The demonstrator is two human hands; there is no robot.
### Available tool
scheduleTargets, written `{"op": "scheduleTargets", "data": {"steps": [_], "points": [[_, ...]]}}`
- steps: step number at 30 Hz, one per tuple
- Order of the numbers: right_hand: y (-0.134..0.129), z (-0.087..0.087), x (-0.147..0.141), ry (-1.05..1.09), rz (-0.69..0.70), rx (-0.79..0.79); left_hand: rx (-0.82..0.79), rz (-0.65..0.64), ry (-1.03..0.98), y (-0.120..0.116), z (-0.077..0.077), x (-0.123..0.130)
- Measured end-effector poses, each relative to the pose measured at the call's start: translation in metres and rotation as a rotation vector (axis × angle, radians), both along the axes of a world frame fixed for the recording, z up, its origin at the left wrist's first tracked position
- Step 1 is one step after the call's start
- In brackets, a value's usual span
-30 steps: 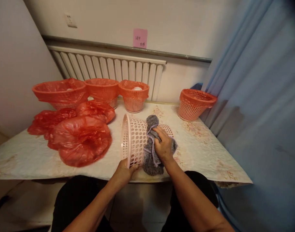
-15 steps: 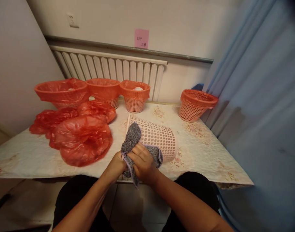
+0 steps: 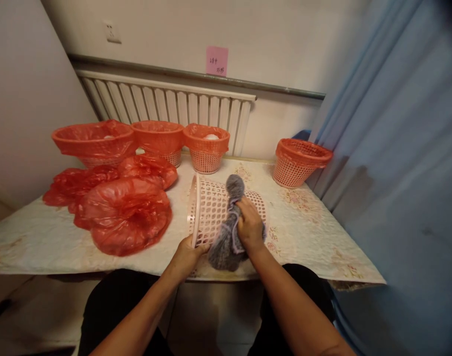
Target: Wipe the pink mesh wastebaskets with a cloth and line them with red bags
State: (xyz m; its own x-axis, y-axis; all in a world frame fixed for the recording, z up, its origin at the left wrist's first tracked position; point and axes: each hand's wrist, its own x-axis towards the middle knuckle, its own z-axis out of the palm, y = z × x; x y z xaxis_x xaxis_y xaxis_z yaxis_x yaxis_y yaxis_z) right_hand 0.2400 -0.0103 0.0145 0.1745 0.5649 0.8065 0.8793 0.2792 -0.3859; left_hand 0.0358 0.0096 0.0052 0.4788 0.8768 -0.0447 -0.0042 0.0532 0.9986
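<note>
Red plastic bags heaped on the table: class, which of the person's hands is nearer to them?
Left. The left hand grips the pink basket's rim, just right of the red plastic bags; the right hand is farther right, pressing the grey cloth.

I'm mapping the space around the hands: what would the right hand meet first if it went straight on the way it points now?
Past the gray cloth it holds, the right hand would likely meet the meshed side of the pink basket first; depth there is hard to judge.
</note>
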Motion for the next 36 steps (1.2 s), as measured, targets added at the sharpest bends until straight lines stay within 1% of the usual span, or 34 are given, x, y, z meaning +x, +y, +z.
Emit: {"op": "scheduleTargets", "data": {"steps": [3, 5, 6, 7, 8, 10, 13, 15, 16, 18, 20, 23, 25, 26, 28, 31, 36], "points": [[0.006, -0.002, 0.041, 0.193, -0.241, -0.027, -0.011, -0.012, -0.034, 0.004, -0.002, 0.0], [0.008, -0.003, 0.053, 0.295, -0.344, -0.025, 0.008, -0.009, -0.018, 0.006, -0.003, 0.0], [0.007, -0.003, 0.052, 0.311, -0.352, -0.018, 0.014, -0.006, -0.007, 0.006, -0.004, 0.0], [0.005, -0.004, 0.046, 0.297, -0.325, -0.003, 0.012, -0.003, 0.0, 0.006, -0.004, 0.0], [0.003, -0.005, 0.036, 0.257, -0.268, 0.015, 0.001, -0.004, 0.0, 0.005, -0.004, 0.0], [-0.004, -0.006, 0.008, 0.124, -0.094, 0.059, -0.026, -0.009, -0.01, 0.004, -0.003, 0.0], [-0.014, -0.005, -0.033, -0.094, 0.172, 0.054, -0.026, 0.003, -0.001, 0.002, -0.001, 0.0], [-0.017, -0.003, -0.044, -0.174, 0.252, 0.04, -0.005, 0.024, 0.017, 0.001, -0.001, -0.001], [-0.017, -0.002, -0.043, -0.181, 0.253, 0.031, -0.003, 0.026, 0.019, 0.001, 0.0, -0.001], [-0.013, 0.0, -0.029, -0.126, 0.173, 0.014, -0.014, 0.013, 0.006, 0.001, 0.0, -0.001], [-0.006, 0.0, -0.004, -0.008, 0.026, -0.006, -0.027, -0.001, -0.006, 0.002, 0.0, -0.001], [0.004, -0.002, 0.033, 0.212, -0.223, -0.008, 0.0, -0.001, 0.006, 0.004, -0.002, 0.0], [0.007, -0.002, 0.047, 0.307, -0.32, -0.004, 0.025, 0.001, 0.039, 0.004, -0.002, 0.001], [0.008, -0.001, 0.049, 0.322, -0.335, 0.0, 0.031, 0.001, 0.057, 0.003, -0.002, 0.001], [0.008, 0.001, 0.047, 0.294, -0.285, -0.003, 0.027, -0.016, 0.08, -0.001, 0.0, 0.001], [0.006, 0.011, 0.032, 0.2, -0.107, -0.017, 0.016, -0.054, 0.073, -0.01, 0.005, 0.001], [-0.004, 0.032, -0.002, 0.092, 0.175, -0.028, 0.021, -0.096, 0.081, -0.025, 0.011, 0.001]]}}
